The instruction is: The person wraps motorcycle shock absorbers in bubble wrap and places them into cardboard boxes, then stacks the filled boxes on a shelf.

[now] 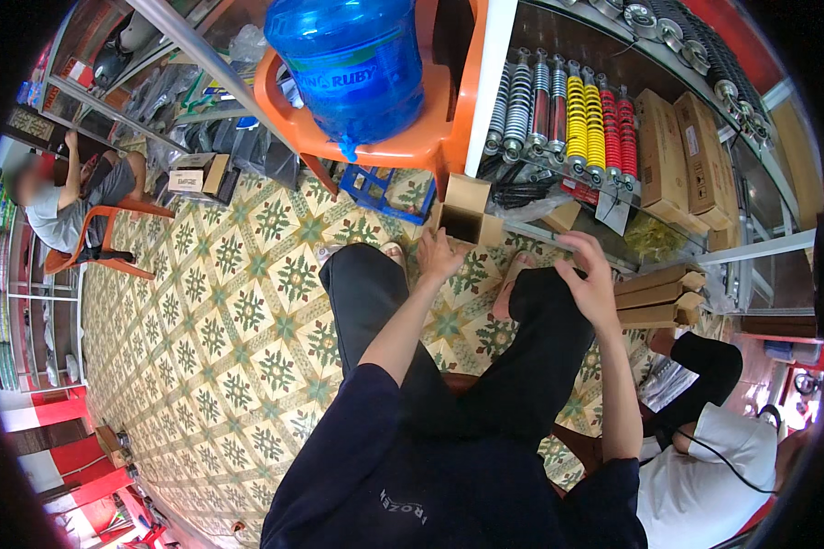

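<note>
A small brown cardboard box [461, 224] stands upright between my knees with its top flaps spread, and its inside looks dark. My left hand [441, 258] holds the box at its near left side, fingertips on the cardboard. Above my right knee is my right hand [592, 274], its thumb and fingers apart with nothing visible in them. It is nearest the front edge of the shelf that carries a row of coil shock absorbers [563, 114] in grey, yellow and red.
An orange plastic chair [375, 146] bears a large blue water jug [348, 73]. Below it lies a blue plastic frame [389, 194]. Long cardboard boxes [661, 297] lie right of my knee. One person [59, 215] sits far left; another [705, 471] is close at right.
</note>
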A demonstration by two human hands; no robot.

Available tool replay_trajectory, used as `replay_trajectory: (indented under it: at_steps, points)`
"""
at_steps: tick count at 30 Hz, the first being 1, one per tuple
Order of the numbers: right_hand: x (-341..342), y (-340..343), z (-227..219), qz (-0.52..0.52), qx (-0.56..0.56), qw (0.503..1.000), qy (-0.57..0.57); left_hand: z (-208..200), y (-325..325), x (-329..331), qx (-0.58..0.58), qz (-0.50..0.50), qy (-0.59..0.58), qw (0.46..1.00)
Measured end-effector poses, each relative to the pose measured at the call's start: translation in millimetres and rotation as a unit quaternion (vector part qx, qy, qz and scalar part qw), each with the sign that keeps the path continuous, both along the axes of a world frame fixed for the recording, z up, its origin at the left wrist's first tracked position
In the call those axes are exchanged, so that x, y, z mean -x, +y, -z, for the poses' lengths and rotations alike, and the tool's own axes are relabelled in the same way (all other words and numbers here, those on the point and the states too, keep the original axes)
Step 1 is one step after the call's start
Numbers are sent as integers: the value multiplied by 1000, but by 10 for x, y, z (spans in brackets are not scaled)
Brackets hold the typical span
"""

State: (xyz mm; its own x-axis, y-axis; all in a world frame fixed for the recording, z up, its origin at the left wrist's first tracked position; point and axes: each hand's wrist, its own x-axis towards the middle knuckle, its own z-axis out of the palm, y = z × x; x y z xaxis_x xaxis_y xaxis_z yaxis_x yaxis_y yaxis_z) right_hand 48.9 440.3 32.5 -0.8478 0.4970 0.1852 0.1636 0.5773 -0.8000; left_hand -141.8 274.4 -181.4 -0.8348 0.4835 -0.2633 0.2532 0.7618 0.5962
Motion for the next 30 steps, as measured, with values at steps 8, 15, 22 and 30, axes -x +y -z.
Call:
replay_trajectory:
  at_steps: [8,15,22,30]
  points:
    - [418,-292,919,-161,37,980,-114,358,-338,-334,-95,76,-54,991]
    - [547,-402,1013,-156,7,985,-73,3,-453,-229,-49,-42,-258,964]
    - [429,-415,1200,-124,-114,968,-185,-240,-500,-532,-66,-2,-90,994]
    - [550,-505,994,29,-84,995,-49,-694,-559,-933,-62,-32,1,998]
